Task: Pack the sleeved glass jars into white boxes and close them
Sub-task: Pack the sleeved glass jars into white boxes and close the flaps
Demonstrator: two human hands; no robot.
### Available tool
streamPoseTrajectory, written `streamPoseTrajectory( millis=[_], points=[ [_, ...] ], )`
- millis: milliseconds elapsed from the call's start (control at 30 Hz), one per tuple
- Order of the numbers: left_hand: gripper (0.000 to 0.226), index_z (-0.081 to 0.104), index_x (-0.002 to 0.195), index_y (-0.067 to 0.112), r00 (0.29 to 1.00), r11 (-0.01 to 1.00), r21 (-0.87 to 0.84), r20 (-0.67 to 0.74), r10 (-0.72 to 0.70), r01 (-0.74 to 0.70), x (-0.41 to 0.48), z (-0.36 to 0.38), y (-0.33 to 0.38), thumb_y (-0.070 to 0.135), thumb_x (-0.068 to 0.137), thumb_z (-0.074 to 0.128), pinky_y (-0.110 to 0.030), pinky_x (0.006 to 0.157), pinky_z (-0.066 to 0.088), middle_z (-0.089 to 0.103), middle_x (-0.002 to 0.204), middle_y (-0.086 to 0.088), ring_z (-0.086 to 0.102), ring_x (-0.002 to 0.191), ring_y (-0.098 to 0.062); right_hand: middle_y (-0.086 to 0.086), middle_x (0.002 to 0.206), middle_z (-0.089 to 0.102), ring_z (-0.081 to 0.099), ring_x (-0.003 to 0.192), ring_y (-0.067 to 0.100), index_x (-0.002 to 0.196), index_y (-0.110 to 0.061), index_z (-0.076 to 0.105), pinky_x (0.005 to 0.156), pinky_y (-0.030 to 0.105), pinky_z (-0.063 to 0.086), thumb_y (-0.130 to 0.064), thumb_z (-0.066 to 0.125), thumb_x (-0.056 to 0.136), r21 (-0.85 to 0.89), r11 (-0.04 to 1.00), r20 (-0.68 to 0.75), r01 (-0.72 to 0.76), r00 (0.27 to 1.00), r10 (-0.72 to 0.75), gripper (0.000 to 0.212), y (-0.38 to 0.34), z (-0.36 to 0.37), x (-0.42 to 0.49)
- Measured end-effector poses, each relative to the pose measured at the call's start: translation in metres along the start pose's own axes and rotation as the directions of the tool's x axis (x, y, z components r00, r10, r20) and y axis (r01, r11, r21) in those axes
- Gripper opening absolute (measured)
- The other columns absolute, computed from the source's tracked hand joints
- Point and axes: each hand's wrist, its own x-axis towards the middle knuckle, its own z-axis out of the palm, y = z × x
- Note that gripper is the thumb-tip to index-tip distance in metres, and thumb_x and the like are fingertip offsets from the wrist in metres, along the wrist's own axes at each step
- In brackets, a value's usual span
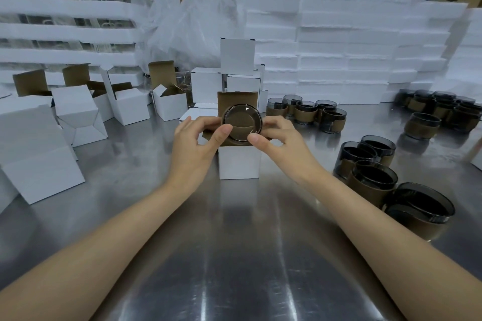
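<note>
Holding a sleeved glass jar (242, 122) at the mouth of an open white box (239, 161), both hands grasp it: the left hand (198, 141) pinches its near-left rim with the thumb, and the right hand (273, 138) pinches its near-right rim. The jar sits tilted, base toward the camera, only partly inside the box; the brown lid flap (237, 99) stands upright behind it. Insertion appears under way, closing not yet begun.

Completed work, as judged: a stack of closed boxes (229, 78) directly beyond the grip, about five visible, the exact count obscured by the jar and flap.

Remaining work is substantial. Just right of the grip stands a group of five jars (307, 113). Nearer and further right, a cluster of four jars (378, 172). Far right, a crowd of jars (440, 112), perhaps eight or more; blur prevents a firm count.

Left of the grip, roughly seven open or unfilled boxes (78, 114) wait on the steel table (234, 255). Foam slabs (339, 47) are stacked behind.
</note>
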Motion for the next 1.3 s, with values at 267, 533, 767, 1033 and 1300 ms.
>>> streamPoseTrajectory(
  millis=[267,533,767,1033,1300],
  points=[
    [0.041,0.066,0.100,0.028,1.000,1.000,-0.014,-0.010,-0.002,0.002,-0.001,0.002,-0.002,0.061,0.079,0.055,-0.053,0.100,0.040,0.063,0.087,0.027,0.057,0.098,-0.016,-0.004,0.101,0.055,0.041,0.108,0.004,0.101,-0.024,0.070,0.090,0.009,0.028,-0.061,0.053,0.076,-0.050,0.998,-0.009,0.043,0.999,-0.044,0.048,-0.001,0.000,0.000],
    [0.047,0.051,0.122,0.040,0.991,0.989,0.057,0.000,0.137,-0.137,-0.005,0.000,0.002,0.038,0.079,0.071,-0.054,0.107,0.034,0.052,0.109,0.046,0.055,0.105,0.006,-0.014,0.119,0.054,0.046,0.120,0.000,0.138,-0.039,0.044,0.105,0.020,0.031,-0.040,0.055,0.091,0.040,0.993,-0.041,0.113,0.993,-0.112,0.048,-0.003,-0.005,-0.002],
    [0.064,0.044,0.136,0.034,0.982,0.981,0.065,0.066,0.177,-0.182,-0.007,0.002,-0.001,0.015,0.081,0.073,-0.054,0.112,0.029,0.047,0.115,0.047,0.052,0.110,0.012,-0.008,0.111,0.066,0.060,0.108,0.003,0.118,-0.027,0.051,0.101,0.037,0.045,-0.028,0.070,0.086,0.162,0.978,-0.134,0.134,0.984,-0.113,0.037,-0.005,-0.001,-0.002],
    [0.058,0.042,0.135,0.029,0.971,0.977,0.028,0.125,0.206,-0.211,-0.009,0.003,0.001,0.015,0.084,0.067,-0.029,0.121,0.014,0.053,0.140,0.006,0.045,0.133,-0.013,-0.016,0.125,0.050,0.050,0.120,-0.001,0.128,-0.040,0.047,0.111,0.040,0.035,-0.034,0.080,0.075,0.007,0.991,-0.188,0.134,0.974,-0.130,0.064,-0.002,-0.003,-0.003],
    [0.057,0.046,0.117,0.031,0.968,0.967,-0.064,0.047,0.248,-0.245,-0.010,0.003,0.008,0.001,0.077,0.074,-0.057,0.110,0.032,0.051,0.132,0.024,0.049,0.123,0.006,-0.010,0.116,0.057,0.054,0.113,0.013,0.119,-0.032,0.055,0.103,0.042,0.041,-0.009,0.083,0.068,-0.050,0.970,-0.238,0.238,0.940,-0.243,0.064,-0.009,-0.001,-0.004]
  ],
)
